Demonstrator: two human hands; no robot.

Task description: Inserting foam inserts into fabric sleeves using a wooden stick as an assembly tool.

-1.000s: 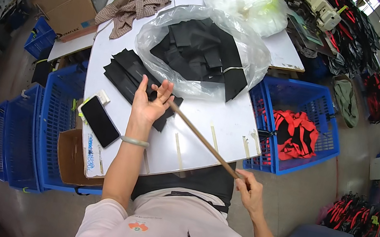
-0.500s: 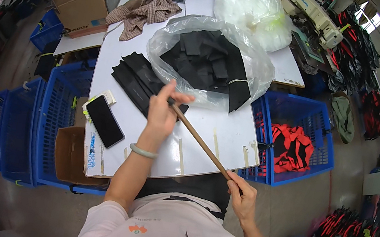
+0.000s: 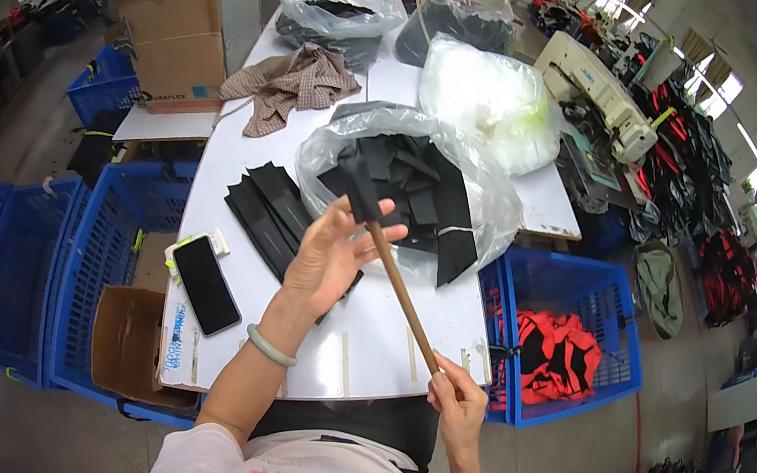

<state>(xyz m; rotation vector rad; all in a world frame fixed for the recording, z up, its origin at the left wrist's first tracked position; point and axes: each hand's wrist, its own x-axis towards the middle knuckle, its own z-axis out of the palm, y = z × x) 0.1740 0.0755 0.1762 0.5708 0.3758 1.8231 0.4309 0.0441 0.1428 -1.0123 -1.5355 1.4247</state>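
A brown wooden stick [image 3: 403,297] slants up and leftward over the table's front, its lower end gripped in my right hand [image 3: 459,403]. At its upper end is a black fabric strip [image 3: 362,195]. My left hand [image 3: 326,256], palm turned up, has its fingers loosely curled about this strip where it meets the stick; the exact hold is partly hidden. Beyond my left hand, a clear plastic bag [image 3: 495,219] stands full of cut black pieces [image 3: 422,189]. A stack of black fabric strips [image 3: 268,217] lies to the left of the bag.
A phone [image 3: 208,286] lies at the white table's [image 3: 376,368] left front. A checked cloth [image 3: 294,85], a white plastic bundle [image 3: 493,105] and a sewing machine [image 3: 601,93] stand farther back. Blue crates flank the table; the right crate [image 3: 621,325] holds red-black pieces.
The view has tilted up, showing more of the far tables. More of the black strip now shows past the stick's upper end, and my left fingers have curled up around it.
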